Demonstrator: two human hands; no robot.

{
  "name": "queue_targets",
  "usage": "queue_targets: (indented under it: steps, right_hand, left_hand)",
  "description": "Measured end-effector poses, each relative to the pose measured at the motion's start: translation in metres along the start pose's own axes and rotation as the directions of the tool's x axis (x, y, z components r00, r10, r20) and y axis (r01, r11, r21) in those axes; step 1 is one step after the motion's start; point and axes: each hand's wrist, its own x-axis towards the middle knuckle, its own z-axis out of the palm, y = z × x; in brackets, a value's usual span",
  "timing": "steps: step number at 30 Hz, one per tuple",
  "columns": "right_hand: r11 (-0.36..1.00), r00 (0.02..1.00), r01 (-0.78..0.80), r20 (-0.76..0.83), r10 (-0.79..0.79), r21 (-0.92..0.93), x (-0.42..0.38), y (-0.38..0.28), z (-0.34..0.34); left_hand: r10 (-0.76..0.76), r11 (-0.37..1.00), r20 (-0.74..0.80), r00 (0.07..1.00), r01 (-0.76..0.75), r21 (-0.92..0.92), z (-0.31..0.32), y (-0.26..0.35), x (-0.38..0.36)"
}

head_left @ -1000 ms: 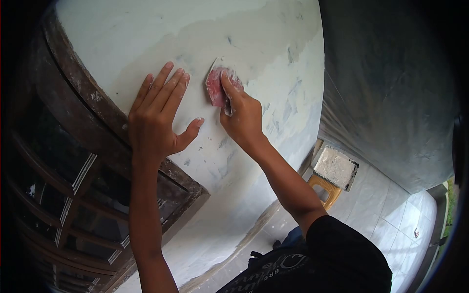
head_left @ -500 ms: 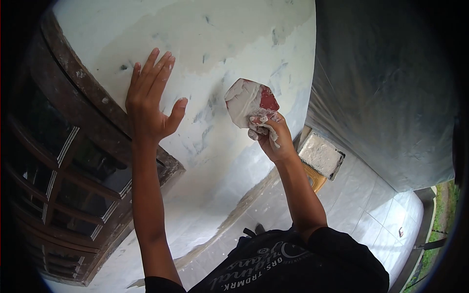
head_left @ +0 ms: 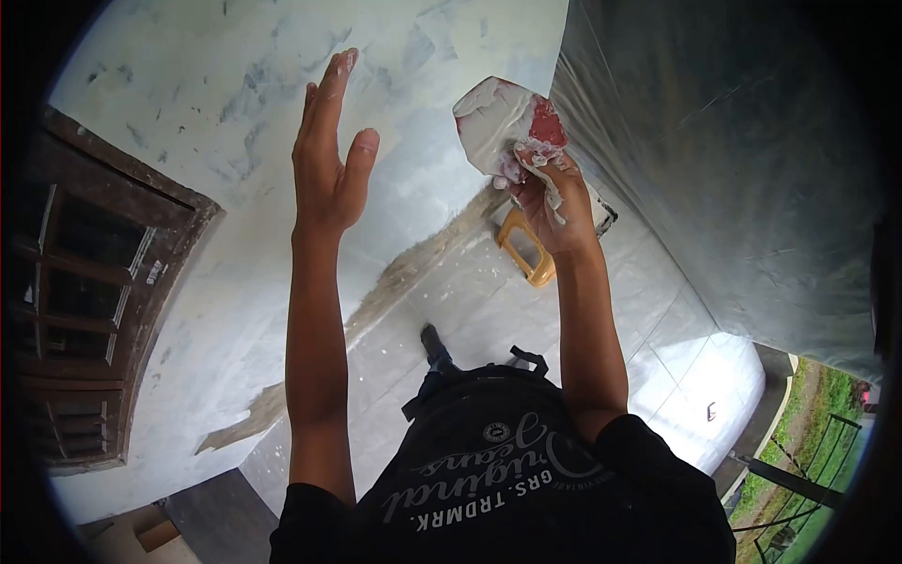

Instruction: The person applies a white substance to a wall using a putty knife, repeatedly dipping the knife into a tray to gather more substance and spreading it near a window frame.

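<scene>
My right hand [head_left: 554,202] grips a red putty scraper [head_left: 548,122] whose flat face is mostly coated in white putty. Wet putty also clings to my fingers and thumb. To the left, my left hand [head_left: 329,169] is raised with nothing in it, fingers stretched out and thumb apart, overlapping the wall in this view. Whitish smears mark its fingertips. The wall [head_left: 225,188] behind both hands is pale, with grey-blue patches and streaks of filler.
A yellow stool [head_left: 526,249] stands on the grey tiled floor [head_left: 470,301], partly behind my right forearm, with a putty-covered tray at its far side. Plastic sheeting [head_left: 714,188] hangs at right. A dark wooden window frame [head_left: 169,188] is at left.
My view has swung, showing more floor and the stool. My left hand has turned more edge-on, its fingers closer together. The scraper stays in my right hand, now higher in view.
</scene>
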Motion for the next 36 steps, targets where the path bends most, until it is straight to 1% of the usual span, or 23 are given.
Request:
queue_targets:
  steps: [1,2,3,4,5,6,7,9,10,12,13,14,15,16,18,21,23,25,26,27,29,33,36]
  right_hand:
    - [1.0,1.0,-0.019,-0.006,0.019,0.001,-0.003,-0.002,-0.014]
    - [1.0,1.0,-0.017,-0.007,0.017,-0.003,-0.006,-0.004,-0.028]
    - [1.0,1.0,-0.015,-0.01,0.015,-0.006,-0.009,-0.006,-0.042]
    - [0.999,0.999,-0.034,-0.02,0.034,-0.003,-0.012,-0.008,-0.054]
    - [0.999,0.999,-0.026,-0.047,0.024,-0.045,-0.014,-0.01,-0.063]
    - [0.996,0.997,-0.021,-0.072,0.014,-0.088,-0.016,-0.013,-0.072]
    - [0.996,0.996,-0.039,-0.077,0.033,-0.086,-0.018,-0.013,-0.078]
    - [0.995,0.995,-0.011,-0.098,0.001,-0.095,-0.018,-0.014,-0.09]
    - [0.995,0.995,-0.026,-0.1,0.017,-0.093,-0.015,-0.012,-0.099]
    - [0.987,0.993,-0.043,-0.118,0.025,-0.153,-0.007,-0.009,-0.112]
    - [0.987,0.992,-0.056,-0.12,0.038,-0.149,-0.003,-0.007,-0.117]
    - [0.991,0.991,-0.025,-0.135,0.007,-0.13,0.0,-0.008,-0.114]
    - [0.994,0.988,0.007,-0.153,-0.025,-0.113,0.005,-0.008,-0.114]
    - [0.994,0.987,-0.005,-0.162,-0.013,-0.111,0.011,-0.006,-0.121]
    - [0.981,0.979,0.002,-0.2,-0.041,-0.192,0.023,0.0,-0.136]
    - [0.976,0.965,-0.032,-0.262,-0.027,-0.217,0.041,0.009,-0.142]
    - [0.967,0.946,-0.048,-0.323,-0.036,-0.248,0.055,0.01,-0.151]
    - [0.942,0.902,-0.079,-0.425,-0.072,-0.327,0.069,0.01,-0.155]
    - [0.954,0.904,-0.046,-0.418,-0.086,-0.295,0.077,0.011,-0.159]
    - [0.952,0.896,-0.053,-0.434,-0.087,-0.302,0.085,0.016,-0.157]
    - [0.968,0.885,-0.025,-0.455,-0.095,-0.249,0.099,0.02,-0.159]
    - [0.957,0.836,-0.055,-0.538,-0.113,-0.285,0.116,0.028,-0.175]
    - [0.966,0.834,-0.065,-0.545,-0.085,-0.251,0.124,0.037,-0.181]
  left_hand:
    - [-0.074,0.989,0.003,0.997,0.074,-0.124,0.015,0.009,-0.007]
    - [-0.105,0.988,0.06,0.993,0.111,-0.105,0.028,0.016,-0.015]
    - [-0.121,0.986,0.071,0.99,0.128,-0.104,0.041,0.023,-0.022]
    - [-0.167,0.973,0.065,0.984,0.175,-0.15,0.055,0.029,-0.03]
    - [-0.214,0.955,0.058,0.975,0.222,-0.195,0.067,0.037,-0.036]
    - [-0.233,0.951,0.067,0.97,0.242,-0.191,0.076,0.043,-0.042]
    - [-0.252,0.944,0.078,0.965,0.262,-0.201,0.084,0.046,-0.046]
    - [-0.282,0.933,0.094,0.955,0.296,-0.204,0.095,0.05,-0.054]
    - [-0.272,0.942,0.103,0.957,0.287,-0.173,0.1,0.05,-0.056]
    - [-0.273,0.948,0.116,0.955,0.288,-0.134,0.108,0.048,-0.062]
    - [-0.299,0.94,0.122,0.946,0.314,-0.134,0.112,0.045,-0.064]
    - [-0.325,0.93,0.129,0.937,0.341,-0.135,0.116,0.042,-0.065]
    - [-0.336,0.927,0.135,0.932,0.352,-0.132,0.12,0.037,-0.065]
    - [-0.347,0.922,0.142,0.927,0.365,-0.131,0.126,0.032,-0.066]
    - [-0.364,0.913,0.167,0.916,0.387,-0.13,0.138,0.018,-0.068]
    - [-0.338,0.907,0.17,0.926,0.369,-0.206,0.158,-0.017,-0.067]
    - [-0.308,0.909,0.207,0.929,0.351,-0.224,0.179,-0.039,-0.063]
    - [-0.317,0.886,0.24,0.917,0.377,-0.271,0.202,-0.06,-0.059]
    - [-0.329,0.868,0.257,0.909,0.398,-0.297,0.213,-0.069,-0.058]
    - [-0.331,0.859,0.267,0.905,0.406,-0.311,0.218,-0.08,-0.06]
    - [-0.32,0.826,0.293,0.901,0.417,-0.378,0.234,-0.096,-0.062]
    - [-0.313,0.781,0.386,0.867,0.467,-0.415,0.266,-0.115,-0.066]
    - [-0.334,0.735,0.467,0.818,0.537,-0.415,0.279,-0.118,-0.07]
